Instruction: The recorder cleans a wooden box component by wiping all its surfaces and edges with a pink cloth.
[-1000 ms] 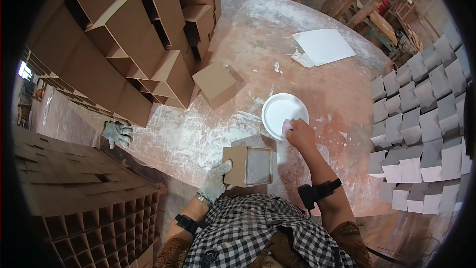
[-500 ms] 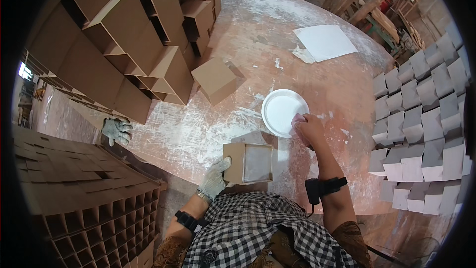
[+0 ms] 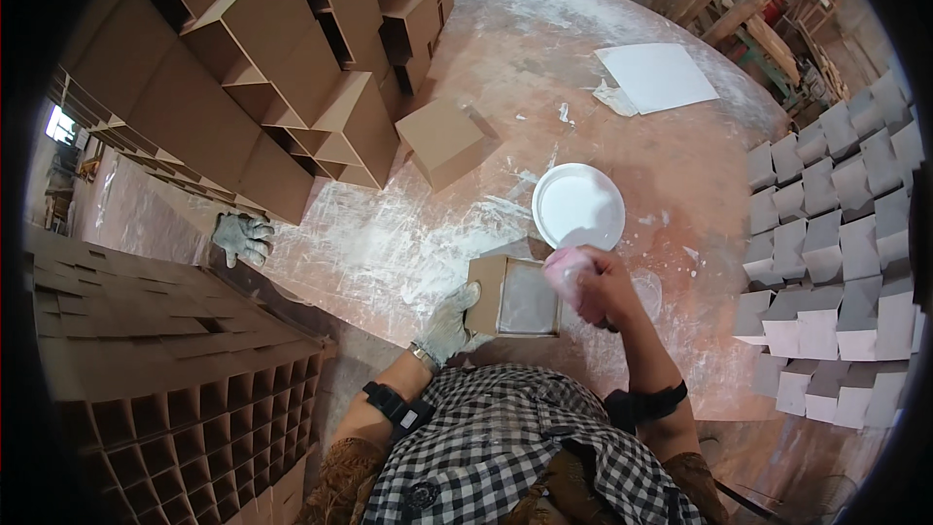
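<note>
Because only the left hand point(image 3: 449, 327) grips the box point(image 3: 517, 297), near the edge of the table point(image 3: 389, 262), it could tilt if the right hand point(image 3: 606, 290) (clutching a pink cloth point(image 3: 568, 272) beside it) pushed hard.

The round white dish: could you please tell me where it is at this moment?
In the head view, the round white dish lies on the table right of centre, just beyond the bare right hand, with a cardboard box farther left.

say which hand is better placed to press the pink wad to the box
Right, likely: the right hand holds the pink wad near the box; the gloved left hand grips its left side.
</note>
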A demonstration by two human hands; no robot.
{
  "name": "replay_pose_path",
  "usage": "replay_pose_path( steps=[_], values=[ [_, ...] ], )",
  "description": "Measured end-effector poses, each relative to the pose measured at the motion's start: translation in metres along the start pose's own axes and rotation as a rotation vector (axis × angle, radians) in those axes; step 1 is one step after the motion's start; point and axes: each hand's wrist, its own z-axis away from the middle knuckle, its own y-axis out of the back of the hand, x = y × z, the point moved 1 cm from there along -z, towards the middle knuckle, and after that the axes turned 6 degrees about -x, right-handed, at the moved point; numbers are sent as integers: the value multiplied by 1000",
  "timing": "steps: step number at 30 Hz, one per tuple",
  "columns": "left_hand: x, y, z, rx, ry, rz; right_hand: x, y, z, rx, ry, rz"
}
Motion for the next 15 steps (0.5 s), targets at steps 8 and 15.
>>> replay_pose_path(
  steps=[8,15],
  values=[
    [-1,-25,8,-1,-16,-55,18,-46,-13,208,-15,-74],
    [-1,-40,12,9,-58,-218,10,-62,-27,289,44,-20]
  ],
)
